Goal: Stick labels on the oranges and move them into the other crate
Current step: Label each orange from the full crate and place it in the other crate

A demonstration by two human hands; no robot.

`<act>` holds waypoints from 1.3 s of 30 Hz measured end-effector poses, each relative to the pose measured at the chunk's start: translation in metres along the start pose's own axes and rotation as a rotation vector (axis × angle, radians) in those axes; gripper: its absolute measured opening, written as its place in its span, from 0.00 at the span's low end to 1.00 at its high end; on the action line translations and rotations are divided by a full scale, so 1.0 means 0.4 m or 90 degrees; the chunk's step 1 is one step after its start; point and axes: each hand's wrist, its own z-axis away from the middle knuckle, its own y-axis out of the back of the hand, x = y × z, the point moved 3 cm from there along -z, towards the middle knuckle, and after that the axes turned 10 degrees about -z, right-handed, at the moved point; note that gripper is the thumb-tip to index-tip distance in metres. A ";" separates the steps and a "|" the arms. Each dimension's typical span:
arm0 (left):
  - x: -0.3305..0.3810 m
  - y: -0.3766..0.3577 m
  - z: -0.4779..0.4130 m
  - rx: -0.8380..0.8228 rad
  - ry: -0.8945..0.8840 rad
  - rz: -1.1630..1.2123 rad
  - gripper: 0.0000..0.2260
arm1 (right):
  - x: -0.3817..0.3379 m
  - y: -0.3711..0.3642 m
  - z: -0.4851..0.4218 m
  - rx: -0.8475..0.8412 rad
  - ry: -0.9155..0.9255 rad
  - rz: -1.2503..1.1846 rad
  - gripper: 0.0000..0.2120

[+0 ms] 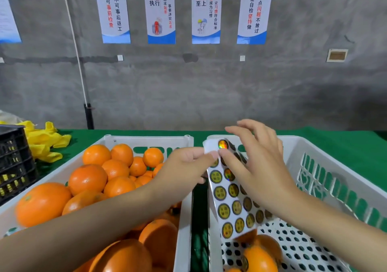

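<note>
Round oranges (125, 257) fill the white slotted plastic crate (146, 140) left of the white sheet of round gold labels (228, 204); a few labelled oranges (259, 259) lie under it in the second white crate (314, 146). The left hand (184, 167) pinches the sheet's upper edge and holds it upright over that crate. This is probably so the right hand (257, 167), fingers spread and thumb tip on a label, can peel one.
</note>
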 end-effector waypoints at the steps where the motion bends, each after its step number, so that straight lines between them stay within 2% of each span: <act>1: 0.000 0.008 -0.004 0.033 0.018 -0.004 0.13 | -0.004 0.002 -0.001 -0.004 0.025 0.003 0.17; 4: 0.004 0.019 -0.007 0.057 0.034 -0.018 0.14 | -0.016 0.000 0.003 -0.059 0.080 -0.032 0.15; 8: 0.007 0.017 -0.001 0.048 0.014 -0.058 0.22 | -0.025 -0.003 0.012 -0.117 0.113 -0.055 0.20; 11: 0.000 0.010 -0.002 0.052 0.040 -0.030 0.20 | -0.017 -0.001 0.009 -0.125 0.109 -0.066 0.22; 13: -0.002 0.001 -0.002 -0.004 0.040 -0.035 0.15 | -0.007 0.003 0.006 -0.121 0.100 -0.080 0.19; 15: -0.003 -0.004 0.001 -0.064 0.005 -0.078 0.10 | 0.002 0.005 0.003 -0.128 0.092 -0.094 0.16; 17: -0.004 0.002 0.007 -0.075 -0.027 -0.129 0.09 | 0.005 0.006 0.001 -0.140 0.090 -0.098 0.17; 21: -0.004 0.009 0.019 -0.060 -0.141 -0.374 0.10 | -0.001 0.005 0.006 -0.208 0.135 -0.025 0.16; 25: -0.004 0.012 0.017 -0.059 -0.143 -0.385 0.11 | -0.005 0.008 0.000 -0.238 0.143 0.000 0.17; 28: 0.000 0.009 0.020 -0.065 -0.158 -0.419 0.10 | 0.006 0.003 -0.002 -0.220 0.095 -0.058 0.17; 33: 0.004 0.008 0.016 -0.072 -0.172 -0.430 0.14 | 0.040 -0.011 -0.016 -0.245 -0.042 -0.255 0.07; 39: 0.002 0.005 0.017 -0.092 -0.210 -0.409 0.09 | 0.044 -0.013 -0.018 -0.247 -0.067 -0.331 0.07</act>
